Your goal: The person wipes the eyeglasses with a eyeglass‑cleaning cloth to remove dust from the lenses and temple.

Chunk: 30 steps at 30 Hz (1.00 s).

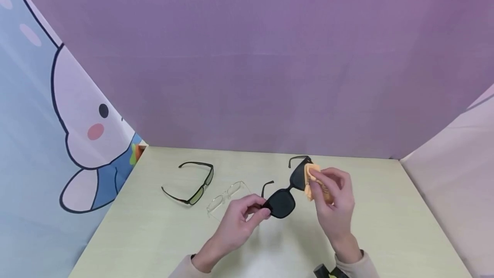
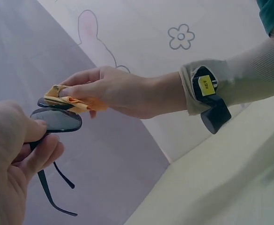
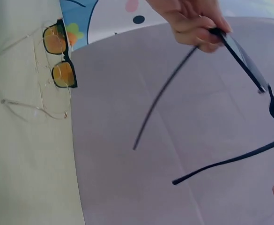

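Observation:
Dark-lensed black sunglasses [image 1: 281,203] are held up over the table, temples unfolded and pointing away from the person. My left hand [image 1: 242,220] pinches the frame at its left corner, thumb in front, as the left wrist view also shows. An orange cloth [image 1: 308,181] is pinched in my right hand [image 1: 336,200] and lies against the other lens, covering its outer part. In the left wrist view the cloth [image 2: 73,99] wraps over that lens's edge. The right wrist view shows both temples [image 3: 165,98] hanging free; most of the right hand is out of that view.
Black-framed glasses with greenish lenses [image 1: 200,194] lie unfolded at the table's left. Clear thin-framed glasses [image 1: 225,196] lie between them and the left hand. A purple backdrop [image 1: 270,76] rises behind the table [image 1: 386,226], with a rabbit-printed cloth [image 1: 88,140] on the left.

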### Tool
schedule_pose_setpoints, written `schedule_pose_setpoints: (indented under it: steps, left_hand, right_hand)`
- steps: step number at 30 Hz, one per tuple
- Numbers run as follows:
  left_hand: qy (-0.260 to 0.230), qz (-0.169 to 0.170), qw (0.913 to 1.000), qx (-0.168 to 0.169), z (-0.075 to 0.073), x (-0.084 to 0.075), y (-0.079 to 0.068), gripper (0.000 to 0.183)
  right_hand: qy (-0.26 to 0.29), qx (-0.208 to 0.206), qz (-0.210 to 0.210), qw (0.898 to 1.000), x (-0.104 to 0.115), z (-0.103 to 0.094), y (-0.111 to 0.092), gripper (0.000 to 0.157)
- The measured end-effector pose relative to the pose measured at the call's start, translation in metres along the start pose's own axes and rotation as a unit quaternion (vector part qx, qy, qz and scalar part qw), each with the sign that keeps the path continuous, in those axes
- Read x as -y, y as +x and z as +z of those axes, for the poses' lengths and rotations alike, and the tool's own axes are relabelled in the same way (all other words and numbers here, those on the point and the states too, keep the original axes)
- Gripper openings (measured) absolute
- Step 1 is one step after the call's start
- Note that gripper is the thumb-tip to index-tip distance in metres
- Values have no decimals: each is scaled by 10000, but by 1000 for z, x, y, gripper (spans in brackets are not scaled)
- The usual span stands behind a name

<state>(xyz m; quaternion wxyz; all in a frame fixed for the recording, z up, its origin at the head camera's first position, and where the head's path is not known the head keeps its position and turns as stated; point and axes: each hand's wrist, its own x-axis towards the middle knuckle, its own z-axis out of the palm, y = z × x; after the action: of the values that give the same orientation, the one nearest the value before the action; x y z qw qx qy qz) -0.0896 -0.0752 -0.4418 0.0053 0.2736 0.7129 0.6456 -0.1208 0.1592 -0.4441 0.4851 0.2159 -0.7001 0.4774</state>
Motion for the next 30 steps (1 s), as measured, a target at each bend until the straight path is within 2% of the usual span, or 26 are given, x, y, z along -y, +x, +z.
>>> schedule_pose_setpoints:
  steps: [3,5,10,11,15,17,20,23,25,27,30]
  left_hand:
    - [-113,101,9999,-73,1,1,0,10]
    - [-201,127,9997,-96,1,2,0,10]
    - [-340,95,9993,-119,0,5,-1,10]
    - [-356,83,9993,-124,0,5,-1,10]
    - [-390,91,9991,-158,0,7,-1,9]
    - [-402,96,9990,-154,0,7,0,9]
    - [-420,145,9990,-79,2,7,0,9]
    - [-398,239,9989,-21,2,8,-1,8]
    - [-355,303,9989,-12,1,9,-2,7]
    - [-282,330,9991,-2,1,9,-3,6]
    - [-194,325,9993,-6,1,9,-4,6]
  right_hand:
    - [-115,-82,-380,9992,5,5,2,42]
    - [-249,-151,-484,9984,6,7,4,43]
    - [-238,-86,46,9997,3,1,10,40]
    - [-165,-88,41,9998,3,1,9,39]
    - [89,88,-507,9986,5,8,-1,37]
    - [230,185,-645,9975,6,11,-4,37]
    - [400,64,-251,9989,5,9,-1,27]
    - [318,-126,217,9992,3,3,5,16]
    - [165,-235,306,9991,3,1,7,14]
    - [108,-265,180,9994,4,1,5,19]
    - [126,-148,-257,9995,7,6,-3,33]
